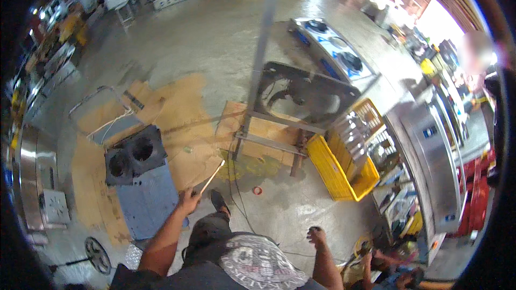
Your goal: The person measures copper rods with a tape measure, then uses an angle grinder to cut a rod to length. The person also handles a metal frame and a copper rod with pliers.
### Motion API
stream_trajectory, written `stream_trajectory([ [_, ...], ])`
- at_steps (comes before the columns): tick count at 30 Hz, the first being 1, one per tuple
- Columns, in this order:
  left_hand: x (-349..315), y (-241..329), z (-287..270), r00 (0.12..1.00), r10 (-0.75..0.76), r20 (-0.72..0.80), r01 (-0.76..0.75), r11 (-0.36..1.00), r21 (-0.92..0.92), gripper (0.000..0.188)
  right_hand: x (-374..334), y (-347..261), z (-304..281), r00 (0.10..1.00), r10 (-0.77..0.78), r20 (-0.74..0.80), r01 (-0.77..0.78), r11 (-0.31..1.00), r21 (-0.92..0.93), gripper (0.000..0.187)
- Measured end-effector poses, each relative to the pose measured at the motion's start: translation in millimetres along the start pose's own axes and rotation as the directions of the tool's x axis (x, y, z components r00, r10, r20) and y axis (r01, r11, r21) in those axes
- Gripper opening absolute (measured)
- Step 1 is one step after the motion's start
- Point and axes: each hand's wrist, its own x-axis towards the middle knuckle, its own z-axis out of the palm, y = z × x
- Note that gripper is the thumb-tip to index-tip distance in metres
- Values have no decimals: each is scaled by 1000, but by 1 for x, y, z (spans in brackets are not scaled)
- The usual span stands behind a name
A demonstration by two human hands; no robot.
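Observation:
My left hand (188, 202) is closed round a thin wooden stick (210, 179), which slants up and away to a pale tip. The tip is over the floor near the edge of a brown cardboard sheet (185, 129). Off to the right, my right hand (317, 236) hangs low over the grey floor with its fingers curled. Something dark shows at its fingertips, too small to name. Ahead of me stands a metal frame (260, 64) with a dark, round-holed burner plate (269, 78) leaning at it.
A dark two-hole plate (156, 138) and a blue-grey panel (148, 198) lie at left. A yellow crate (325, 174) holding metal parts stands right, beside a steel counter (424, 156). Cables (236, 204) cross the floor by my foot. Another person (398, 274) is at lower right.

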Motion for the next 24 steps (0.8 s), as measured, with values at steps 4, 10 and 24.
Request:
stream_trajectory([
  [4,63,150,-107,979,139,146,-16,776,-630,14,9,-32,93,927,368,71,-344,911,-227,17],
  [10,102,262,-242,891,455,8,-223,452,-864,10,54,-222,260,903,-96,418,302,835,-460,34],
  [24,353,274,-305,997,19,-75,-63,766,-639,13,71,-736,650,498,-335,800,627,777,-65,28],
])
